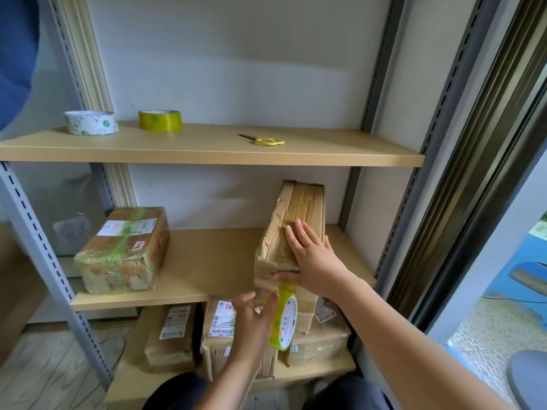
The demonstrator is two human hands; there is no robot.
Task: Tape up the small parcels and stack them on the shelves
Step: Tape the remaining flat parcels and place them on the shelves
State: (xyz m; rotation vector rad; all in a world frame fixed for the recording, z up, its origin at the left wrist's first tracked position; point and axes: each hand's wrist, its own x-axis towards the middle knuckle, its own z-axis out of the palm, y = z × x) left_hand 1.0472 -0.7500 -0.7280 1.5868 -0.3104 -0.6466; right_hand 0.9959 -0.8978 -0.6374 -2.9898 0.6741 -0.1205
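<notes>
Wooden shelves on a grey metal rack stood against a white wall, where a person was taping a cardboard parcel [291, 232].

On the middle shelf [207, 261] the parcel stood on end, jutting past the front edge. Right hand [313, 258] lay flat against it, fingers straight, thumb pressing the tape down. Left hand [251, 318] gripped a yellow-green tape roll [284, 316] just below. Another taped parcel [124, 250] lay to the left. Scissors [266, 140] and two spare rolls sat above. Pulling the tape hard might tip the upright parcel off the shelf edge.
</notes>
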